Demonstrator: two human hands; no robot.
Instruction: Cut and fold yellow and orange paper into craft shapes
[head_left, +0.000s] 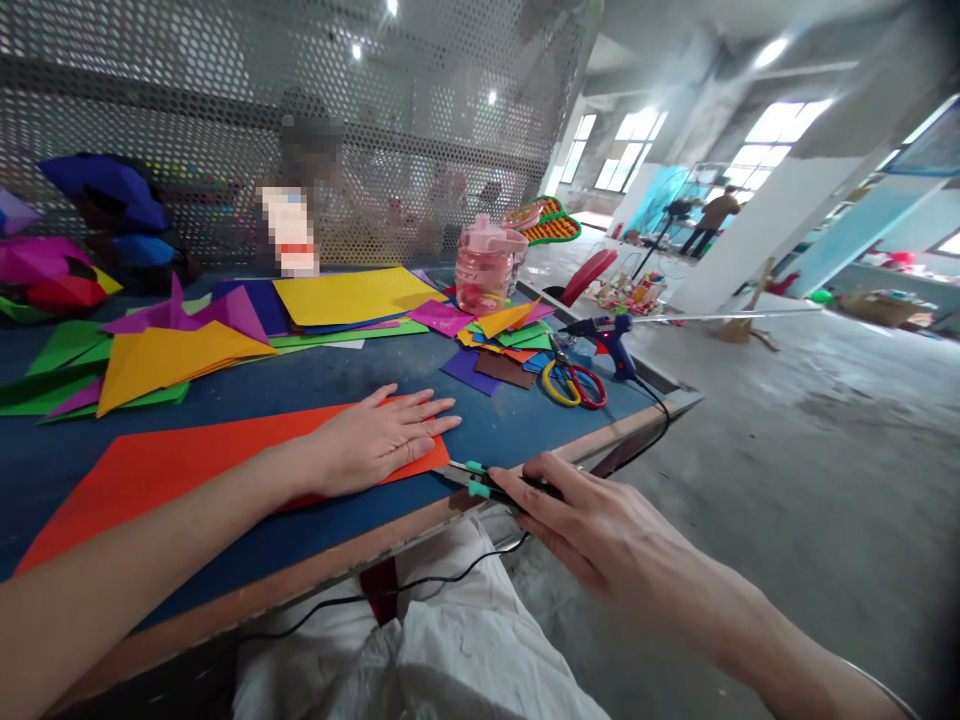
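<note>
Some bare tabletop (pixel 397 362) borders orange paper (pixel 187 450) under the spread left hand (pixel 394 435); the right hand (pixel 577 510) clamps cutter (pixel 481 480) at table edge (pixel 337 560).

Craft workshop: scissors (pixel 564 384), glue gun (pixel 616 345)

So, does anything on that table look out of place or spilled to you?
No spill shows. The glue gun looks precariously placed: it sits by the table's right edge, its black cord looping over the side. The small coloured papers beside it lie in a loose, uneven heap.
</note>
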